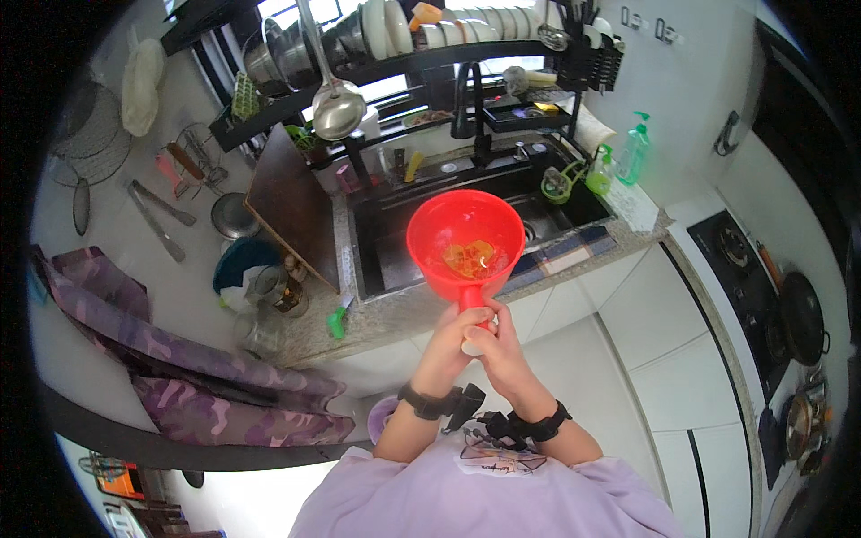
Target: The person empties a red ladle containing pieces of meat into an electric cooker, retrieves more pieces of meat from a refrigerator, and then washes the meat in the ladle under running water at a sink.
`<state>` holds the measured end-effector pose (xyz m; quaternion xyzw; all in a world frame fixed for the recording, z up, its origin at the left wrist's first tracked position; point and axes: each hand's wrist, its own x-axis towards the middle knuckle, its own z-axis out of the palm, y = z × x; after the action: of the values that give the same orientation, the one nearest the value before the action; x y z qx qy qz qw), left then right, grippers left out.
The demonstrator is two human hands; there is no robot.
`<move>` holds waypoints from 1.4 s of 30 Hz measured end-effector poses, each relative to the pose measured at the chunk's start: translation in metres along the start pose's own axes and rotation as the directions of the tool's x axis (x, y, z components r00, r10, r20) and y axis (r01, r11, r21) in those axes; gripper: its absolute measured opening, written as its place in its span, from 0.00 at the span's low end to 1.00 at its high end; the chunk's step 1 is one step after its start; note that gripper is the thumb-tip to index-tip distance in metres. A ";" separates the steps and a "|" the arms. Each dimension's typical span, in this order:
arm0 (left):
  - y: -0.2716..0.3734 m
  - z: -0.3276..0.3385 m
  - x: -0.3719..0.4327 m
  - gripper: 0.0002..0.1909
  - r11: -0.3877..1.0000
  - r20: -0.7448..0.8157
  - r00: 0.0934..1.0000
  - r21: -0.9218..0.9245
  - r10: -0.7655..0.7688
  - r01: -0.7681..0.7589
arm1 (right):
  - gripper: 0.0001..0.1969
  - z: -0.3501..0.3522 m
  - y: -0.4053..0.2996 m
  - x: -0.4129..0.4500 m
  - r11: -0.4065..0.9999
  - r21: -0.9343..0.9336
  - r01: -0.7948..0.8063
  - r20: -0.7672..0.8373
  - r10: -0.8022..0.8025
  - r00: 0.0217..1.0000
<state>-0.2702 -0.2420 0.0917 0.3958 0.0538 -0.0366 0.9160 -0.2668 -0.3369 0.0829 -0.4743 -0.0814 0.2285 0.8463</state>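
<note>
A red plastic dipper (430, 232) is held upright in front of me, above the near edge of the black sink (383, 262). Orange-yellow pieces, possibly in water, lie at its bottom; what they are I cannot tell. My left hand (454, 336) and my right hand (501, 336) both close around the dipper's handle, fingers overlapping. A pale round object (472, 348) shows between my hands below the handle; whether it is the handle's end is unclear. Black straps circle both wrists.
A black faucet (464, 104) rises behind the sink. A steel ladle (338, 111) hangs from the dish rack (403, 64). Left of the sink are a leaning wooden board (292, 202), a green-handled peeler or knife (338, 323) and glass jars (259, 329). A gas stove (740, 296) stands right.
</note>
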 end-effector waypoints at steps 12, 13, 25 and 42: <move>-0.063 0.069 -0.023 0.06 0.994 0.210 0.972 0.040 -0.106 0.099 | 0.25 -0.050 -0.035 -0.084 0.986 0.012 0.166 -0.132 -0.163 0.978; -0.069 0.077 -0.027 0.06 0.994 0.214 0.971 0.028 -0.110 0.106 | 0.25 -0.056 -0.038 -0.092 0.984 0.009 0.178 -0.145 -0.175 0.974; -0.158 0.165 -0.062 0.04 0.961 0.365 0.892 0.036 -0.268 0.274 | 0.30 -0.119 -0.079 -0.202 0.956 -0.033 0.292 -0.341 -0.285 0.896; -0.271 0.283 -0.103 0.03 0.813 0.601 0.572 0.256 -0.558 0.523 | 0.30 -0.192 -0.117 -0.339 0.896 -0.121 0.426 -0.662 -0.393 0.638</move>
<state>-0.3820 -0.6309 0.1020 0.3444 -0.1512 -0.4509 0.8094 -0.4616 -0.6930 0.1052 -0.4733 0.1290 -0.1538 0.8577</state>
